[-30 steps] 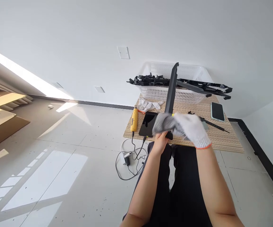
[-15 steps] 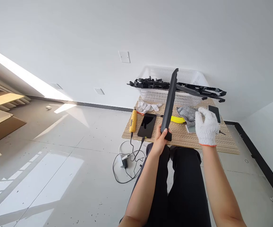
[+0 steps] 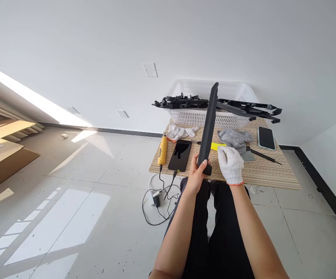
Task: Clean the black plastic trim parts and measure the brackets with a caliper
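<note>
My left hand (image 3: 196, 175), ungloved, is wrapped round the lower end of a long black plastic part (image 3: 209, 124), which stands tilted over the table. My right hand (image 3: 231, 164) wears a white knit glove with an orange cuff. Its fingers are curled together beside the yellow handle (image 3: 217, 146), and whether anything is between them is too small to tell. A grey cloth (image 3: 235, 139) lies just behind the glove, next to a black thin tool (image 3: 263, 155) and a grey flat piece (image 3: 248, 156).
On the wooden table (image 3: 278, 176) are a yellow corded tool (image 3: 162, 150), a black phone (image 3: 180, 155), a white glove (image 3: 178, 131) and a phone in a pale case (image 3: 266, 138). Behind, a white basket (image 3: 228, 122) bears several black parts (image 3: 185, 102). Cables (image 3: 144, 209) lie on the floor.
My gloved right hand has moved left and a little down, away from the cased phone and closer to the black part. My left hand still holds the part, with little movement.
</note>
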Motion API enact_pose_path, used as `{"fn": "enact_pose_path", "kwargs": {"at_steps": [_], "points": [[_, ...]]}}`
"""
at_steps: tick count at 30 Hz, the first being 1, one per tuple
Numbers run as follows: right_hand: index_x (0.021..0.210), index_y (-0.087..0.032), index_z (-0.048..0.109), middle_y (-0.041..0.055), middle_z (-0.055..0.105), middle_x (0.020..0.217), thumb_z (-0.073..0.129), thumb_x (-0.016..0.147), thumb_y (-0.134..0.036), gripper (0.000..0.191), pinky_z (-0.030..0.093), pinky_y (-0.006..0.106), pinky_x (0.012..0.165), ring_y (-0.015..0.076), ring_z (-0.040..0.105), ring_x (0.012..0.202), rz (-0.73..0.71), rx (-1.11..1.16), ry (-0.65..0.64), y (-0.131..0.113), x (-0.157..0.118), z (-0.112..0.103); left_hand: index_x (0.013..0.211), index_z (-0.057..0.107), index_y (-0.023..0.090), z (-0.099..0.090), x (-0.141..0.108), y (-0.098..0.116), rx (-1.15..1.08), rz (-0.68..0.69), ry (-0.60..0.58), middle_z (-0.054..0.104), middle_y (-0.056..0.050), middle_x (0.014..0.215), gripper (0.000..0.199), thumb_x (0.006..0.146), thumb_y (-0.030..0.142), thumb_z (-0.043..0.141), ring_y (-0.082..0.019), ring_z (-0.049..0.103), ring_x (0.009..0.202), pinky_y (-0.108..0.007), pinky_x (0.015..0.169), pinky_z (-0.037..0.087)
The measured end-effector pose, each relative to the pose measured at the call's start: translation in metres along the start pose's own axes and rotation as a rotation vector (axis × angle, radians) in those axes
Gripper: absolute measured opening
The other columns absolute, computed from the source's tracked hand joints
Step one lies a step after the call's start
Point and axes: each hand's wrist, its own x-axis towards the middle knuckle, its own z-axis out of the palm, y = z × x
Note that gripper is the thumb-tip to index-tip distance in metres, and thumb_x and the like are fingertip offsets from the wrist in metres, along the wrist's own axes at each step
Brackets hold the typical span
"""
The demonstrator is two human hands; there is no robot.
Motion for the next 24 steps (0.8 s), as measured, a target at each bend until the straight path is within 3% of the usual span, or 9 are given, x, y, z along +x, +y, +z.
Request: {"fn": "enact_pose_path", "kwargs": {"at_steps": [4, 7, 10, 14, 18, 22, 24], "points": [[0.103, -0.019, 0.073, 0.011, 0.073, 0.108, 0.038, 0.101, -0.047, 0.045, 0.049, 0.035, 0.101, 0.0218, 0.066, 0.109, -0.013, 0.257, -0.138, -0.001, -0.003, -0.008, 0.131, 0.056, 0.028, 0.007, -0.003, -0.009, 0.304, 0.224, 0.05, 0.061, -0.007, 0.123, 0.045, 0.091, 0.045, 0.068, -0.02, 0.058, 0.116, -0.034, 0.103, 0.044], [0.119, -0.018, 0.067, 0.0107, 0.072, 0.115, 0.037, 0.1, -0.052, 0.049, 0.051, 0.035, 0.098, 0.0222, 0.067, 0.108, 0.037, 0.502, -0.362, -0.005, -0.006, -0.011, 0.143, 0.051, 0.029, 0.01, -0.008, -0.014, 0.541, 0.379, 0.019, 0.047, -0.01, 0.142, 0.047, 0.099, 0.047, 0.052, -0.022, 0.042, 0.139, -0.038, 0.119, 0.032], [0.139, -0.018, 0.056, 0.0108, 0.068, 0.126, 0.047, 0.095, -0.056, 0.058, 0.055, 0.035, 0.093, 0.0227, 0.068, 0.105, 0.133, 0.635, -0.485, -0.009, -0.012, -0.014, 0.15, 0.047, 0.03, 0.01, -0.011, -0.014, 0.621, 0.401, -0.045, 0.037, -0.01, 0.149, 0.05, 0.104, 0.05, 0.038, -0.022, 0.027, 0.15, -0.04, 0.125, 0.022], [0.141, -0.019, 0.054, 0.0109, 0.068, 0.127, 0.057, 0.092, -0.054, 0.06, 0.053, 0.038, 0.095, 0.0254, 0.067, 0.112, 0.09, 0.459, -0.465, -0.013, -0.028, -0.017, 0.144, 0.055, 0.029, 0.006, -0.009, -0.011, 0.606, 0.345, -0.085, 0.036, -0.01, 0.151, 0.052, 0.105, 0.051, 0.029, -0.023, 0.027, 0.151, -0.042, 0.126, 0.021], [0.146, -0.017, 0.051, 0.0138, 0.065, 0.133, 0.048, 0.098, -0.052, 0.059, 0.051, 0.04, 0.1, 0.0276, 0.064, 0.12, 0.041, 0.297, -0.361, -0.015, -0.046, -0.02, 0.139, 0.061, 0.032, 0.003, -0.006, -0.009, 0.593, 0.309, -0.107, 0.04, -0.006, 0.155, 0.044, 0.104, 0.048, 0.039, -0.025, 0.026, 0.152, -0.043, 0.125, 0.024], [0.146, -0.023, 0.051, 0.0122, 0.062, 0.138, 0.046, 0.098, -0.053, 0.057, 0.053, 0.042, 0.099, 0.029, 0.064, 0.121, 0.223, 0.356, -0.36, -0.024, -0.058, -0.024, 0.134, 0.065, 0.033, 0.005, -0.007, -0.009, 0.602, 0.304, -0.149, 0.046, -0.006, 0.154, 0.038, 0.102, 0.045, 0.047, -0.027, 0.034, 0.149, -0.045, 0.123, 0.026], [0.144, -0.026, 0.053, 0.0112, 0.066, 0.13, 0.048, 0.096, -0.056, 0.057, 0.057, 0.04, 0.088, 0.0278, 0.069, 0.108, 0.366, 0.497, -0.365, -0.028, -0.064, -0.024, 0.138, 0.06, 0.033, 0.006, -0.007, -0.012, 0.577, 0.305, -0.146, 0.046, -0.008, 0.153, 0.04, 0.101, 0.044, 0.051, -0.027, 0.045, 0.14, -0.045, 0.119, 0.034]]}}
